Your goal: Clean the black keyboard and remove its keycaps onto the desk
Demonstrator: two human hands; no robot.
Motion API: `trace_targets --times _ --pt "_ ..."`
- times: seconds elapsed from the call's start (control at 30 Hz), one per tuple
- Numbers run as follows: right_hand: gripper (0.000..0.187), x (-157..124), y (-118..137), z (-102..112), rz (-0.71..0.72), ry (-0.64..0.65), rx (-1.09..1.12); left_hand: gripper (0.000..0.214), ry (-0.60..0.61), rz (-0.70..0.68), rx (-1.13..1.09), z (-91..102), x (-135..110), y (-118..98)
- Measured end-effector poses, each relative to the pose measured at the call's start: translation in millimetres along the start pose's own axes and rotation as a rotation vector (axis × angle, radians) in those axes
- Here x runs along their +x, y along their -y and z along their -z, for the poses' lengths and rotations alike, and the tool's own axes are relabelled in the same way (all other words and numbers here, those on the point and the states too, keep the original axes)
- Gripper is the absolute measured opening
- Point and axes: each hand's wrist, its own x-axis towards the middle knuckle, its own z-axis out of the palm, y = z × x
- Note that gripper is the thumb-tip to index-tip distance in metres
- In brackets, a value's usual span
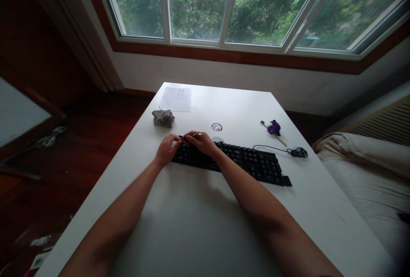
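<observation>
A black keyboard (253, 161) lies across the white table, its left end under both hands. My left hand (166, 149) is closed around the keyboard's upper left corner, with thumb and fingers against its edge. Over the top left keys, my right hand (202, 142) is closed on a thin metallic tool (196, 134); only a short piece of it shows between the fingers, so its kind is unclear. A small reddish spot shows among the keys by the right fingertips. Just behind the keyboard is a clear round dish (218, 139), partly hidden.
On the white table (198, 217) are a crumpled grey cloth (163, 118), a printed sheet (177, 99), a round table emblem (217, 127), a purple cloth (274, 128) beside a small brush (263, 123), and the coiled cable (298, 152). A covered seat (349, 170) stands right.
</observation>
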Motion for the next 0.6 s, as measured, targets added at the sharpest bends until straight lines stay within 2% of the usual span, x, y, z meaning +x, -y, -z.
trace_targets --times 0.23,0.43,0.53,0.6 --pt "0.043 -1.1 0.5 0.3 0.027 0.004 0.0 0.029 0.019 -0.012 0.016 -0.5 -1.1 -11.9" --pt "0.045 -1.2 4.8 3.3 0.025 0.024 0.071 0.031 0.073 0.126 -0.079 2.3 -3.1 -17.4" --pt "0.045 0.0 5.3 3.4 0.015 0.01 0.119 0.033 0.047 0.174 -0.137 -0.1 -3.5 -15.6" --pt "0.046 0.5 4.9 3.9 -0.003 -0.002 0.14 0.032 0.013 0.208 -0.257 -3.0 -2.7 -14.0"
